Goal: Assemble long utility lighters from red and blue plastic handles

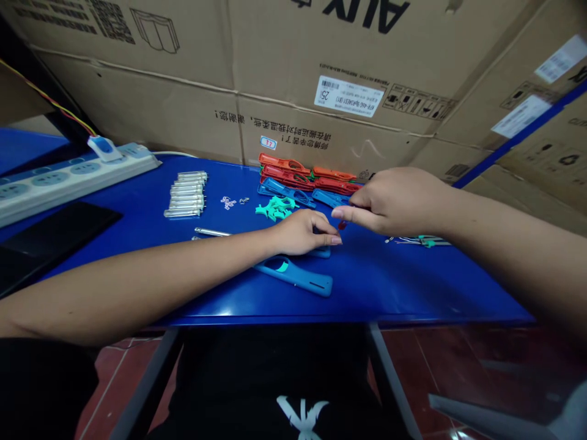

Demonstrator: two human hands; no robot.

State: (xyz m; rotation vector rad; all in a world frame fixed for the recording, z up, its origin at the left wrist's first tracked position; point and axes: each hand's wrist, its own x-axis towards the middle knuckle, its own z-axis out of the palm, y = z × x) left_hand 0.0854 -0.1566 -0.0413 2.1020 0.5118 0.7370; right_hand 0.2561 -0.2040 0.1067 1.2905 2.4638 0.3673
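Observation:
My left hand [298,233] is closed in a pinch low over the table; whatever its fingertips hold is hidden. Under its fingers shows the end of a blue lighter shell [323,252]. Just in front lies another blue lighter shell [305,281] with a green trigger [283,266] in its loop. My right hand [387,200] is closed around a small red piece [342,225], mostly covered by the fingers, right above the left fingertips. Left of my left wrist lies a thin metal tube [211,232]. Behind that hand is a pile of loose green triggers [276,209].
Red and orange lighter shells [287,176] and blue ones [287,192] are stacked by the cardboard box [275,79]. Metal tubes [186,198], small pinkish parts [228,202], a power strip [68,177] and a black phone [59,238] lie left. Thin wired parts [419,241] lie right.

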